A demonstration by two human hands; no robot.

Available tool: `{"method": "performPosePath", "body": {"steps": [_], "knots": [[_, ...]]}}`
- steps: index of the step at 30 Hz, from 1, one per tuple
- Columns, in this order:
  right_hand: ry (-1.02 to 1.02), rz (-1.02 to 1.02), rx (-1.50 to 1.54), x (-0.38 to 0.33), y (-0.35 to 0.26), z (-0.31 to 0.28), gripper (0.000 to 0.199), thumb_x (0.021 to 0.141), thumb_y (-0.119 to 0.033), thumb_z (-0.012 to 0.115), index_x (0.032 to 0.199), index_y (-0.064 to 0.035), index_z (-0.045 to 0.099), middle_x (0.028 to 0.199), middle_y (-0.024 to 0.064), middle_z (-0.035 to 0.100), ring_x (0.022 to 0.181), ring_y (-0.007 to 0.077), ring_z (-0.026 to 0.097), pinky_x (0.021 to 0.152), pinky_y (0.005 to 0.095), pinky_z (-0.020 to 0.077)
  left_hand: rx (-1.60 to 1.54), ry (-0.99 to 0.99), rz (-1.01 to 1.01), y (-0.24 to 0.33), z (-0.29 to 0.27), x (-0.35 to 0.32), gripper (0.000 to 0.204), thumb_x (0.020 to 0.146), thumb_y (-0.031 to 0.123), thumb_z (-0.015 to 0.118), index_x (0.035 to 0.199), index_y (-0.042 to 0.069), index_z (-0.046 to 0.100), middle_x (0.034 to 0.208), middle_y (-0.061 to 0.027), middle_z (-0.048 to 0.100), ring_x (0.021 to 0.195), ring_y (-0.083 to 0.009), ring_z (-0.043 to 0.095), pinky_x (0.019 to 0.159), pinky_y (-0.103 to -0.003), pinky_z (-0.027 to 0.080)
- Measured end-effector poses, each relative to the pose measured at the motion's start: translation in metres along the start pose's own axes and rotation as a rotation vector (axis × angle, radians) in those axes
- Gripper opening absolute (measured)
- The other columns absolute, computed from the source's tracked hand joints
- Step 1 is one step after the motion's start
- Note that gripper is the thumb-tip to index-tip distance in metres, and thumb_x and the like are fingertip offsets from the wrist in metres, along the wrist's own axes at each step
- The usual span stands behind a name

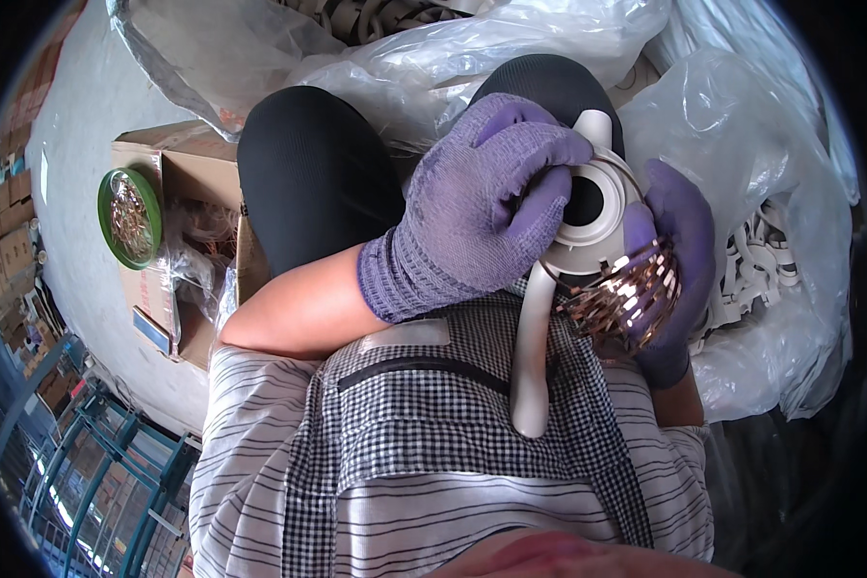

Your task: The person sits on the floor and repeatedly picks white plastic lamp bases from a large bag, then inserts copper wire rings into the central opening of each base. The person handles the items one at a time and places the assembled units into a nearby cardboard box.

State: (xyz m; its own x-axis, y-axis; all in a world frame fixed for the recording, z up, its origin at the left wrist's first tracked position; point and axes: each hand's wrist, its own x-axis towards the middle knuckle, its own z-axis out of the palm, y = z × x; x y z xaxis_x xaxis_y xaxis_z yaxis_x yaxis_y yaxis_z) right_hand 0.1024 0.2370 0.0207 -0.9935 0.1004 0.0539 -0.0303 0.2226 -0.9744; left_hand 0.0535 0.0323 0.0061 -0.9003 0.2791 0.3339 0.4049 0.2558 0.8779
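Observation:
My left hand (472,202), in a purple knit glove, presses its fingers onto a round white plastic part (597,217) with a dark centre hole and a long white handle (532,356) hanging down over my checked apron. My right hand (679,260), also gloved purple, cradles the same part from the right and holds a bundle of thin copper-coloured metal strips (631,294) against its palm. Both hands sit above my lap, between my black-clad knees.
A clear plastic bag (771,241) of white plastic parts lies to the right, another bag (376,29) at the top. A cardboard box (178,241) stands at left with a green round tin (130,217) of copper pieces on it. Green metal railings (96,462) lie lower left.

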Motion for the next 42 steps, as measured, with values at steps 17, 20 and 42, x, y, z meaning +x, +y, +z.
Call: {"method": "performPosePath", "body": {"steps": [17,20,42], "knots": [[-0.32,-0.541,-0.405,0.013,0.061,-0.036,0.046,0.097,-0.017,0.069,0.138,-0.0025,0.055,0.137,0.0156,0.06,0.116,0.0318,0.06,0.1,0.0438,0.0503,-0.311,-0.214,-0.052,-0.026,-0.018,0.014,0.018,0.093,0.006,0.061,0.105,-0.001,0.072,0.112,-0.0134,0.071,0.116,-0.0271,0.065,0.097,-0.035,0.053],[-0.3,-0.682,-0.384,0.019,0.046,-0.025,0.047,0.098,-0.017,0.068,0.14,-0.0031,0.053,0.138,0.0155,0.059,0.115,0.031,0.06,0.098,0.0434,0.0509,-0.312,-0.219,-0.085,-0.029,-0.019,0.011,0.018,0.093,0.007,0.061,0.105,-0.001,0.072,0.113,-0.0149,0.071,0.115,-0.0281,0.065,0.098,-0.036,0.053],[-0.439,-0.258,-0.317,0.009,0.037,-0.046,0.091,0.076,-0.045,0.086,0.143,0.0071,0.054,0.123,0.0193,0.065,0.111,0.0328,0.06,0.097,0.044,0.0493,-0.226,-0.454,0.033,-0.029,-0.037,0.01,0.053,0.091,0.014,0.076,0.14,0.002,0.059,0.136,-0.0188,0.061,0.125,-0.0314,0.06,0.107,-0.042,0.047]]}}
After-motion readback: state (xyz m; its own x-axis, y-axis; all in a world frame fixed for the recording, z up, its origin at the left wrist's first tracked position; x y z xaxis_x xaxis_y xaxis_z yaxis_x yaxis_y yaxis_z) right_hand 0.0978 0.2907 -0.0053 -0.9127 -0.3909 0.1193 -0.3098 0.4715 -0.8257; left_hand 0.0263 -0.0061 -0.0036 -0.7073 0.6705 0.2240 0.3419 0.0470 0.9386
